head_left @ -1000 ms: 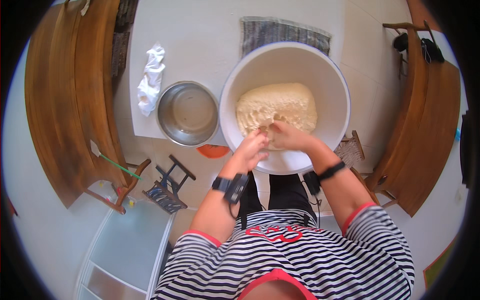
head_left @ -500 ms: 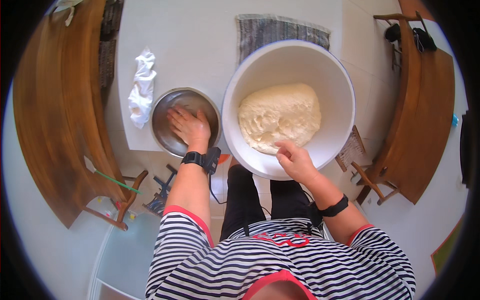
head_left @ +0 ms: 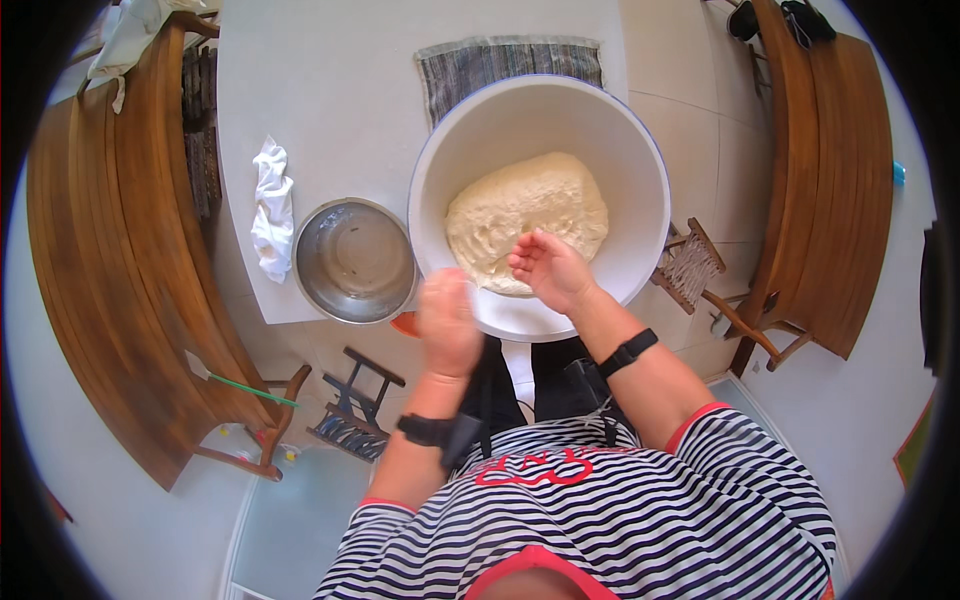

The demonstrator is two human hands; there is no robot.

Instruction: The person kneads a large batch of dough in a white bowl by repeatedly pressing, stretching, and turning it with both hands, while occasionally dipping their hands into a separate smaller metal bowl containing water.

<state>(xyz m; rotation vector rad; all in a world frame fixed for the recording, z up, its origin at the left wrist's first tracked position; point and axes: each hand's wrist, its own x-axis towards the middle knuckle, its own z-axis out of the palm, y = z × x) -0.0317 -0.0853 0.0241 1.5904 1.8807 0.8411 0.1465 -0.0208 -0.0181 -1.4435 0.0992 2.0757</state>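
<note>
A big lump of pale dough [head_left: 520, 205] lies in a large white basin [head_left: 640, 170] in front of me. My right hand [head_left: 552, 270] hovers over the near part of the dough, palm turned inward, fingers loosely bent and nothing in them. My left hand [head_left: 448, 325] is beside the basin's near left rim, in the air. Motion smears its fingers, so their pose does not show. To the left of the basin stands a round metal bowl [head_left: 355, 262] with what looks like a little water in it.
A crumpled white cloth [head_left: 272, 215] lies on the white table [head_left: 330, 90], left of the bowl. A striped grey mat [head_left: 460, 75] extends behind the basin. Wooden benches [head_left: 110, 270] flank both sides, and small folding stools [head_left: 690, 265] stand on the floor.
My left hand has come out of the metal bowl and moved right, toward the basin. My right hand has turned its palm inward above the dough. The whole view has shifted slightly.
</note>
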